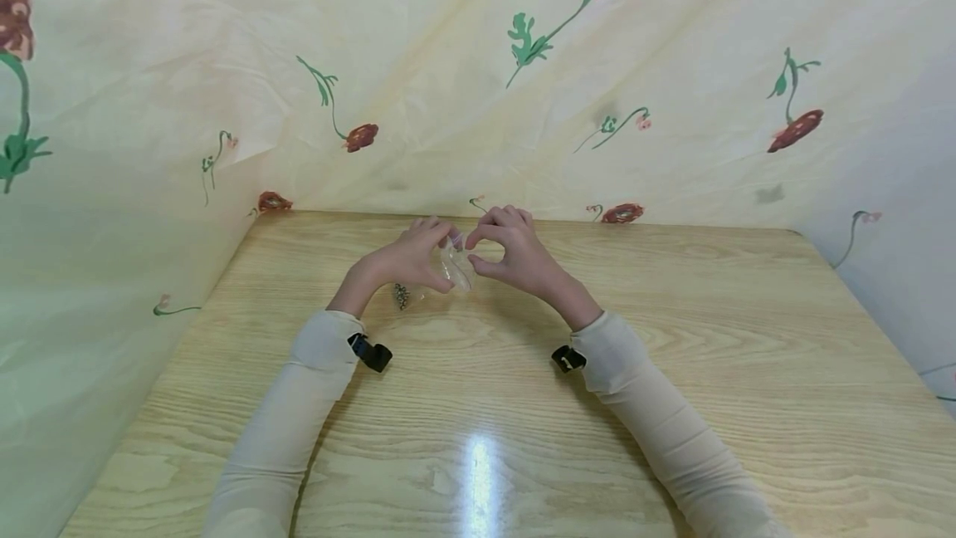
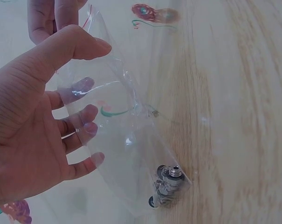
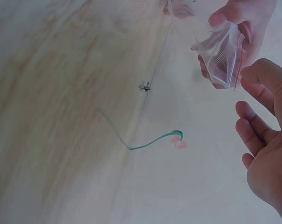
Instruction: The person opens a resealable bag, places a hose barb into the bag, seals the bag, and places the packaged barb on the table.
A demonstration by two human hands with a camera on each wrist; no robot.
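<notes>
A clear zip bag (image 2: 127, 154) hangs from my left hand (image 1: 407, 260), thumb on one side and fingers showing through the plastic on the other. Several small metal fittings with dark rings (image 2: 168, 184) lie bunched in its bottom corner. In the right wrist view the bag's mouth (image 3: 227, 65), edged with a red line, gapes. My right hand (image 1: 515, 251) is beside that mouth, thumb and index finger apart with nothing seen between them. A small metal piece (image 3: 145, 86) shows near the table's back edge in the right wrist view.
The wood-grain table (image 1: 478, 372) meets a flowered cloth (image 1: 448, 65) at the back, with cloth at the left as well. A light glare lies on the table's front part. Dark straps (image 1: 371, 353) sit at both wrists.
</notes>
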